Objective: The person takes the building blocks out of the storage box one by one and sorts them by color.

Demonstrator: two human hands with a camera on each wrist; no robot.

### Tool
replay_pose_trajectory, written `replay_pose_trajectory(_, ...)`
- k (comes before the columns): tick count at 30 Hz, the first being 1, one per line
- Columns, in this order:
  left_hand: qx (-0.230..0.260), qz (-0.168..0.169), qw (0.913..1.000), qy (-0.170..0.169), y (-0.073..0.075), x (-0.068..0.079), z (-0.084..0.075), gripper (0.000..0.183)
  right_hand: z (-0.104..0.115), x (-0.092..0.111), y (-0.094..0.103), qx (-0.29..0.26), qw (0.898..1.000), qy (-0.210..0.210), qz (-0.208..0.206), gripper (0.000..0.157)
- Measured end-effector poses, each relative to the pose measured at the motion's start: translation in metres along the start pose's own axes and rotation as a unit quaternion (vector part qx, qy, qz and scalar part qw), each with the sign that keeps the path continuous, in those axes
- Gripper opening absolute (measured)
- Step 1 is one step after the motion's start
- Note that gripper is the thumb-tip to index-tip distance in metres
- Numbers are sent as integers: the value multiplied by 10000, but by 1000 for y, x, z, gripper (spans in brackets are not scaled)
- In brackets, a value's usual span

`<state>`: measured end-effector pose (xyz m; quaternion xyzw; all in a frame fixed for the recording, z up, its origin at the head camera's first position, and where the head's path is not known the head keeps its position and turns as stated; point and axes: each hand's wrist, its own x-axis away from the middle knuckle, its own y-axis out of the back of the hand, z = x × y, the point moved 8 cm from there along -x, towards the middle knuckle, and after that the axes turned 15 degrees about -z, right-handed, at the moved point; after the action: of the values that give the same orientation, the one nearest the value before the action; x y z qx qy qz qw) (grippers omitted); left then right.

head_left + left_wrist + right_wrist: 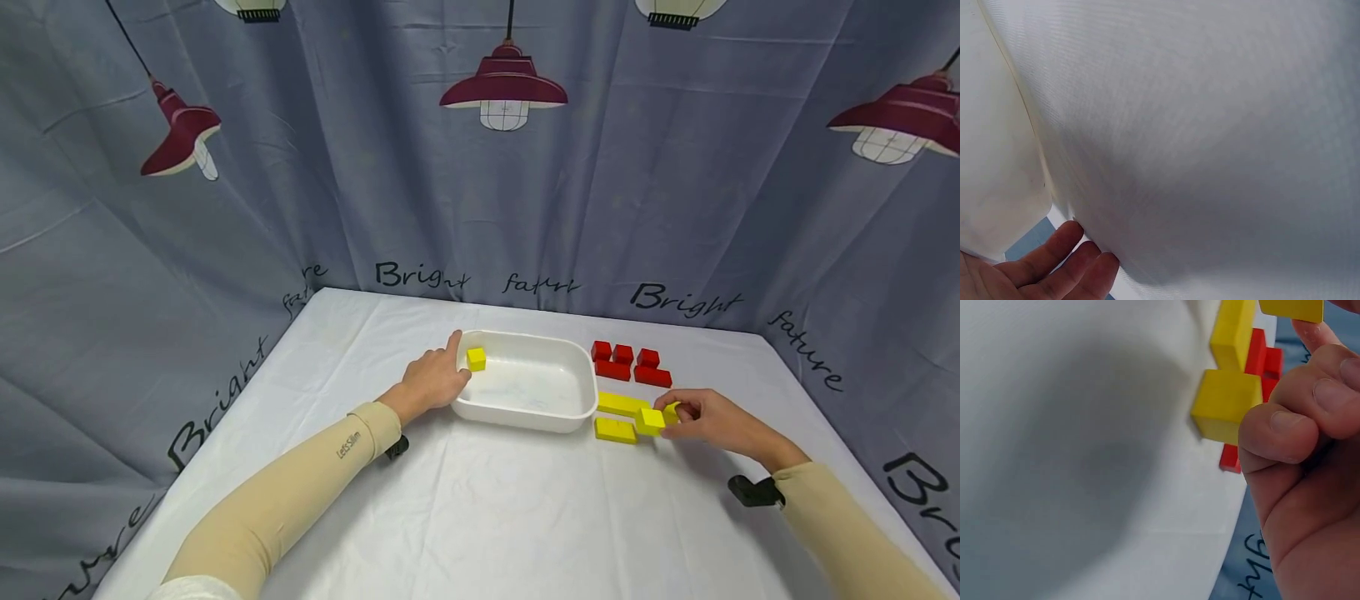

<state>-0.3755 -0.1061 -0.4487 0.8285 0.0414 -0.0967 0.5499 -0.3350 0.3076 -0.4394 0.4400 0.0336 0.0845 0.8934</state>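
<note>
A white rectangular tray (525, 427) stands on the table, with one yellow cube (476, 359) inside by its left wall. My left hand (433, 379) rests against the tray's left end, its index finger along the rim and its thumb over the edge. In the left wrist view, three relaxed fingertips (1071, 231) lie beside the tray's side. My right hand (701, 421) pinches a yellow cube (649, 422) right of the tray. Just under the fingers sits another yellow cube (1229, 403), partly covered by the hand in the head view.
Near the right hand lie a long yellow block (621, 404) and a shorter yellow block (615, 430). Behind them are three red cubes (622, 354) and two red blocks (652, 377). A grey printed curtain (480, 208) hangs behind the white-covered table (510, 517).
</note>
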Motion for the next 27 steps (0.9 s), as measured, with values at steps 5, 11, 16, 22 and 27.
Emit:
replay_pose_trajectory(5, -10, -1, 10000, -26, 0, -1, 0, 76, -8, 1, -2, 31, 10000, 34, -29, 48)
replay_pose_trajectory(11, -8, 32, 10000, 2, 0, 0, 0, 77, -26, 0, -6, 19, 9998, -195, -46, 53)
replay_pose_trajectory(16, -32, 60, 10000, 33, 1, 1, 0, 77, -33, 2, -10, -3, 9996, -272, -47, 54)
replay_pose_trajectory(22, 31, 50, 10000, -2, 2, 1, -1, 76, -35, 5, -11, 36, 9997, -250, -56, 52)
replay_pose_trajectory(27, -7, 31, 10000, -24, 2, 1, -1, 77, -34, 6, -12, 46, 9998, -196, -77, 49)
